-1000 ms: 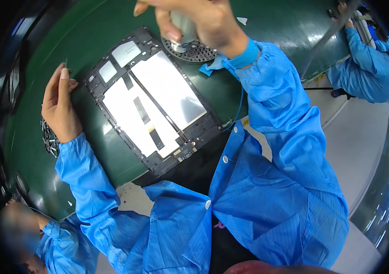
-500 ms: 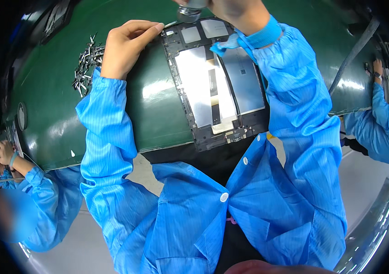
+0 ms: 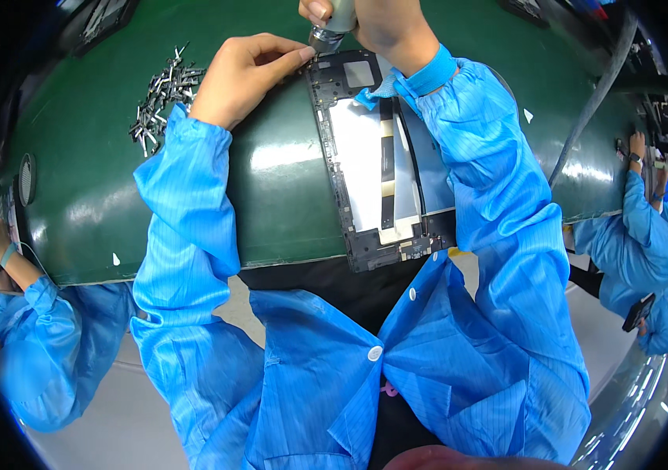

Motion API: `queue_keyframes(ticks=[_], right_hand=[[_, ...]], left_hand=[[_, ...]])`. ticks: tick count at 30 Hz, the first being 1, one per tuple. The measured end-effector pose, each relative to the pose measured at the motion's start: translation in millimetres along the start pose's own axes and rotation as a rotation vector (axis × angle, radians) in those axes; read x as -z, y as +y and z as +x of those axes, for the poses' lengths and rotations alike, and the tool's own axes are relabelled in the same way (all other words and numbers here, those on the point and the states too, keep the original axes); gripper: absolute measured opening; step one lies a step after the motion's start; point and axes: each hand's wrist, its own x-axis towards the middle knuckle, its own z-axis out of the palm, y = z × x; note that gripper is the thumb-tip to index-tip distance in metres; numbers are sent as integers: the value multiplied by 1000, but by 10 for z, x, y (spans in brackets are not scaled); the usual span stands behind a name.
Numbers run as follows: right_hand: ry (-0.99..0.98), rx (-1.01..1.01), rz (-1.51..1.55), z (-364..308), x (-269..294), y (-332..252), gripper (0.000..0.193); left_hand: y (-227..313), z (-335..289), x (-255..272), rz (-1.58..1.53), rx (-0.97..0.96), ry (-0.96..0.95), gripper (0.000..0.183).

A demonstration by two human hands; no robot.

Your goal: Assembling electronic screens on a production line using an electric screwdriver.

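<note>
An opened tablet (image 3: 357, 180) with a black frame and bright silver panels lies slightly tilted on the green table, its near end at the table edge. At its far left corner my left hand (image 3: 244, 77) has thumb and fingers pinched together; what they hold, if anything, is too small to make out. My right hand (image 3: 392, 27) grips a grey handheld tool (image 3: 341, 16) with a silver metal nose, pointing down beside my left fingertips. A blue strap (image 3: 434, 72) circles my right wrist. My right sleeve hides the tablet's right side.
Left of my left hand lies a heap of small black and silver parts (image 3: 160, 102). A small white scrap (image 3: 528, 116) and a grey cable (image 3: 596, 98) are on the right. Co-workers in blue work at the far left (image 3: 52, 329) and right (image 3: 624, 227).
Both hands and the tool's nose now come together at the tablet's far left corner. The tablet appears farther right and lower in view, and the silver nose has come down near my left fingertips.
</note>
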Motion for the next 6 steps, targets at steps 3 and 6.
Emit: queue_keyframes(ticks=[3, 6], right_hand=[[-15, 2, -46, 7, 23, 40, 17], [-25, 14, -53, 21, 21, 103, 17]], left_hand=[[4, 19, -21, -14, -10, 5, 30], [31, 17, -17, -54, 22, -22, 27]])
